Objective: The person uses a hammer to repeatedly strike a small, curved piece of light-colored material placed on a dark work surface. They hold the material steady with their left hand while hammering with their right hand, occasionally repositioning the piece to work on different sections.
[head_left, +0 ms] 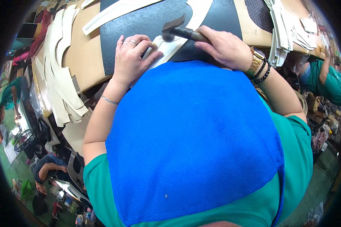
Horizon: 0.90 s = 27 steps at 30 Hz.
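My right hand (231, 47) is wrapped round the dark handle of a hammer (173, 29). The hammer's head is over the end of a cream, leather-like strip (169, 48); whether it touches the strip I cannot tell. On the strip's left side my left hand (134, 55) has its fingers bent, with the index finger and thumb at the strip's edge. The strip lies on a black work mat (132, 28), and its near end disappears behind my blue apron (193, 128).
More cream curved pieces (119, 9) lie across the mat's far side. Long cut pieces (58, 72) are layered along the table's left edge, and a stack (279, 38) sits at the right. Other people in green work at both sides; another person is at lower left.
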Each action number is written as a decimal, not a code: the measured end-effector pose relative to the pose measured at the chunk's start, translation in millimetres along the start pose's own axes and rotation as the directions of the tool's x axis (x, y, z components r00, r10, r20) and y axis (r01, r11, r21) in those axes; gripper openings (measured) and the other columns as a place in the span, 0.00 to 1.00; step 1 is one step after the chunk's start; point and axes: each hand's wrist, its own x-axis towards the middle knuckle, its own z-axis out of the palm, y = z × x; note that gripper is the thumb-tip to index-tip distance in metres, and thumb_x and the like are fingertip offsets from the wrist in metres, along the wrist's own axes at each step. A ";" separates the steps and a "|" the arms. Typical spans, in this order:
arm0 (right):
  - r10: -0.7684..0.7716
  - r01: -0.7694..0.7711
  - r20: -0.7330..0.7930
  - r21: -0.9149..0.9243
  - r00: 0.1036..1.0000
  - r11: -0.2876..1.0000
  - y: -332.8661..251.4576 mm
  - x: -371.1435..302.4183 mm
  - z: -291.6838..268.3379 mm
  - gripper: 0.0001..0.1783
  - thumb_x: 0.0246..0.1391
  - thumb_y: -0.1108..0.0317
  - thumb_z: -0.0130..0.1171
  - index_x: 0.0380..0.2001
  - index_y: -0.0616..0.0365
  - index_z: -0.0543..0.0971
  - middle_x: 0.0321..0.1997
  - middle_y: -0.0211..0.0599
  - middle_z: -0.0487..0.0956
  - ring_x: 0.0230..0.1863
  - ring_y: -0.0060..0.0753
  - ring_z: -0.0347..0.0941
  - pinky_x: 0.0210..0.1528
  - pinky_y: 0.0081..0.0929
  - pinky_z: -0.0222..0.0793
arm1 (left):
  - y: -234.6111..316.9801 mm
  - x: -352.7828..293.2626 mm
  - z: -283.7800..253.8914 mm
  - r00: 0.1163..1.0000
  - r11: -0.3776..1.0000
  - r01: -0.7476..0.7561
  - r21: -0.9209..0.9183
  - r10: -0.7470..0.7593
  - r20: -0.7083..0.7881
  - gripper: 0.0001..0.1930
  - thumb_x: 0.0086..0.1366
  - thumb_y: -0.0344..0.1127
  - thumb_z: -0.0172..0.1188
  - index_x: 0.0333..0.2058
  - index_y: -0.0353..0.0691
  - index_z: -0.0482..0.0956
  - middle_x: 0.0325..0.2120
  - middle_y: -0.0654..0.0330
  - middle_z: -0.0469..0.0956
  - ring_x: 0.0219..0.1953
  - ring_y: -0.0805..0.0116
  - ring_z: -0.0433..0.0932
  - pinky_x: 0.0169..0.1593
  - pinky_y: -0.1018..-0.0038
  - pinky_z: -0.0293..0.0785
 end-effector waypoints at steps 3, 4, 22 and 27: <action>0.017 -0.016 -0.017 0.054 1.000 0.998 8.3 6.1 8.6 0.19 0.65 0.53 0.49 0.47 0.57 0.68 0.31 0.57 0.78 0.35 0.62 0.76 0.38 0.50 0.71 | -2.5 6.1 5.5 0.999 1.000 0.011 0.021 -0.010 -0.040 0.16 0.56 0.52 0.67 0.35 0.48 0.82 0.40 0.64 0.78 0.45 0.63 0.78 0.61 0.49 0.60; 0.059 -0.060 0.020 0.096 0.998 0.994 7.8 9.8 8.1 0.20 0.65 0.52 0.49 0.49 0.56 0.68 0.32 0.57 0.78 0.36 0.62 0.76 0.38 0.51 0.71 | -2.2 11.1 7.2 0.999 0.999 0.009 0.031 -0.007 -0.049 0.17 0.56 0.52 0.67 0.35 0.47 0.82 0.40 0.63 0.79 0.45 0.63 0.78 0.60 0.51 0.61; 0.217 -0.216 0.032 -0.037 0.976 0.976 21.4 17.2 -9.1 0.17 0.64 0.52 0.50 0.42 0.56 0.67 0.27 0.54 0.78 0.34 0.62 0.76 0.35 0.54 0.70 | 9.7 47.9 24.2 0.984 0.977 0.152 -0.147 -0.164 -0.072 0.12 0.62 0.35 0.61 0.42 0.35 0.81 0.39 0.54 0.77 0.39 0.55 0.79 0.44 0.65 0.77; -0.002 0.017 -0.193 0.073 0.981 0.997 22.7 43.0 -1.1 0.20 0.64 0.51 0.49 0.42 0.59 0.69 0.33 0.56 0.78 0.36 0.61 0.75 0.38 0.50 0.71 | 11.5 47.8 21.3 0.992 0.992 0.129 0.008 -0.129 -0.010 0.11 0.63 0.33 0.60 0.42 0.35 0.80 0.41 0.49 0.76 0.40 0.52 0.79 0.45 0.65 0.77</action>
